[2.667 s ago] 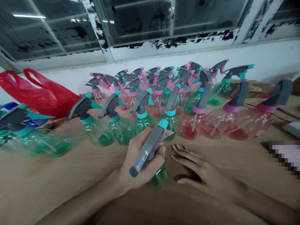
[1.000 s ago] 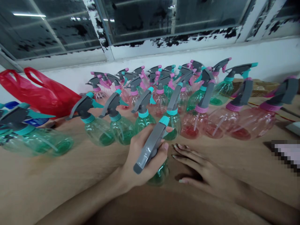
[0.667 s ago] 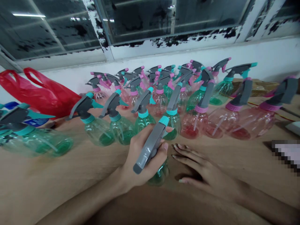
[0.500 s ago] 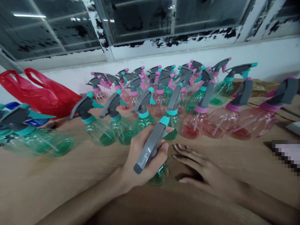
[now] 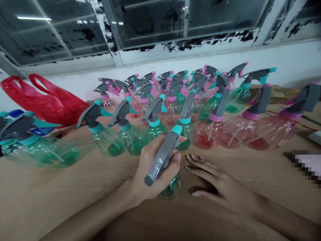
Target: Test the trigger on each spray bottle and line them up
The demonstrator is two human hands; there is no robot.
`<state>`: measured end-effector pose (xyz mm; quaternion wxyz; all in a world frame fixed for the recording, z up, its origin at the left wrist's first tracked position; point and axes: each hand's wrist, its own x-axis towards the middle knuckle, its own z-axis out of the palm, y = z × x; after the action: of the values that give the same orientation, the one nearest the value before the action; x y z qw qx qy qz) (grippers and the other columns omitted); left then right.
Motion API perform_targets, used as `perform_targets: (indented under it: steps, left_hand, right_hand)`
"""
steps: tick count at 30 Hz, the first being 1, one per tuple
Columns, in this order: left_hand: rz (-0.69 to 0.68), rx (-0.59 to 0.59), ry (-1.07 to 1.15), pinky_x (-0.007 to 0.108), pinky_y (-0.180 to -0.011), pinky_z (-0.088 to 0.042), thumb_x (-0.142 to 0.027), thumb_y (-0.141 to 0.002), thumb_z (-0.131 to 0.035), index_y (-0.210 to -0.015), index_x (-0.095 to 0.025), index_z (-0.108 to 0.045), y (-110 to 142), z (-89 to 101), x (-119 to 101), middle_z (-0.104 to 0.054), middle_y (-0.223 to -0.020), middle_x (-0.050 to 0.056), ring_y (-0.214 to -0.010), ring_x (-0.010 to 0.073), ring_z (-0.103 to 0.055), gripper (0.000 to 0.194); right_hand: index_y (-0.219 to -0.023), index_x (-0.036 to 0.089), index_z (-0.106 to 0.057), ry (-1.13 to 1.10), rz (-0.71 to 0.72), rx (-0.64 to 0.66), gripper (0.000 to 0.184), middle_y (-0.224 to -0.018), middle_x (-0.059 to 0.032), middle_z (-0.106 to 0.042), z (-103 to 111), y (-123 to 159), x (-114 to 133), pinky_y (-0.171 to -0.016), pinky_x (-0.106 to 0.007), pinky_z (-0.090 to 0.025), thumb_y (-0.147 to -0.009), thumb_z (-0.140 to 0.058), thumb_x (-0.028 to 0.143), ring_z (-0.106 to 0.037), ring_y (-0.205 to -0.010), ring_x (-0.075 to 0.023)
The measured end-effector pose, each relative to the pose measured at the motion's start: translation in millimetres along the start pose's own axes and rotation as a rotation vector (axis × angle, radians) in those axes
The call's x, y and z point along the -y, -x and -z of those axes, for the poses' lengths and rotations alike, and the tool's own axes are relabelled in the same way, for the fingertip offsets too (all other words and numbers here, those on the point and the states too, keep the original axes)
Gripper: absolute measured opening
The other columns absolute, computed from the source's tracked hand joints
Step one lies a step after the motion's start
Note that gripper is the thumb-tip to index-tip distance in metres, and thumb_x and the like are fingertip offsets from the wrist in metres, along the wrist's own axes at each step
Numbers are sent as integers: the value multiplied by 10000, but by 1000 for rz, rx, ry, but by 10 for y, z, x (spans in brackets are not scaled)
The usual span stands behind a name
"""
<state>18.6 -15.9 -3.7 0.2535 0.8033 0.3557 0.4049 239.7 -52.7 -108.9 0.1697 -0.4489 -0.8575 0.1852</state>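
My left hand [image 5: 155,167] is wrapped round the neck of a green spray bottle [image 5: 164,157] with a grey trigger head and a turquoise nozzle. The nozzle points away from me, and most of the bottle's body is hidden under the hand. To its right, my right hand [image 5: 213,177] rests on the wooden table [image 5: 100,190], fingers stretched out, holding nothing. Just beyond both hands stands a row of spray bottles, among them a green one [image 5: 132,140] with a turquoise collar and a pink one [image 5: 207,134] with a pink collar.
Several more pink and green spray bottles crowd toward the white wall [image 5: 82,75]. A red plastic bag [image 5: 57,103] sits at the back left, near more green bottles [image 5: 52,150]. Brown cardboard [image 5: 276,93] lies at the back right; a pixelated patch [image 5: 309,164] covers something at the right edge.
The whole view has shifted very slightly. Both hands and the held spray bottle keep the same places and the same pose.
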Motion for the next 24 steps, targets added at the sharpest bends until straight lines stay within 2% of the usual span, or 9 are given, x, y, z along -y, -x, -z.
perform_targets:
  steps: [8, 16, 24]
  left_hand:
    - [6, -1, 15, 310, -580, -505, -199, -795, -508, -1004, -224, -551, -14, -5, 3, -607, -772, 12, -553, 147, -565, 215]
    - [-12, -12, 5, 317, -605, -516, -190, -785, -519, -997, -208, -548, -5, -1, -4, -603, -774, 13, -591, 151, -591, 215]
    - [-7, 7, 8, 315, -583, -503, -202, -794, -506, -1002, -234, -547, -13, -4, 3, -578, -711, -4, -536, 146, -547, 214]
  right_hand:
    - [-1369, 278, -390, -2, -8, -4, 566, -1477, -11, -324, 11, -6, 28, -1095, -450, -287, -858, -502, 494, -250, -1361, -229]
    - [-1371, 281, -384, -4, 13, -19, 559, -1477, -17, -323, -4, -2, 8, -1091, -458, -290, -862, -508, 477, -253, -1360, -231]
    - [-1376, 284, -374, -24, 18, -20, 567, -1480, -20, -317, -14, -3, -3, -1091, -463, -286, -859, -515, 471, -252, -1360, -237]
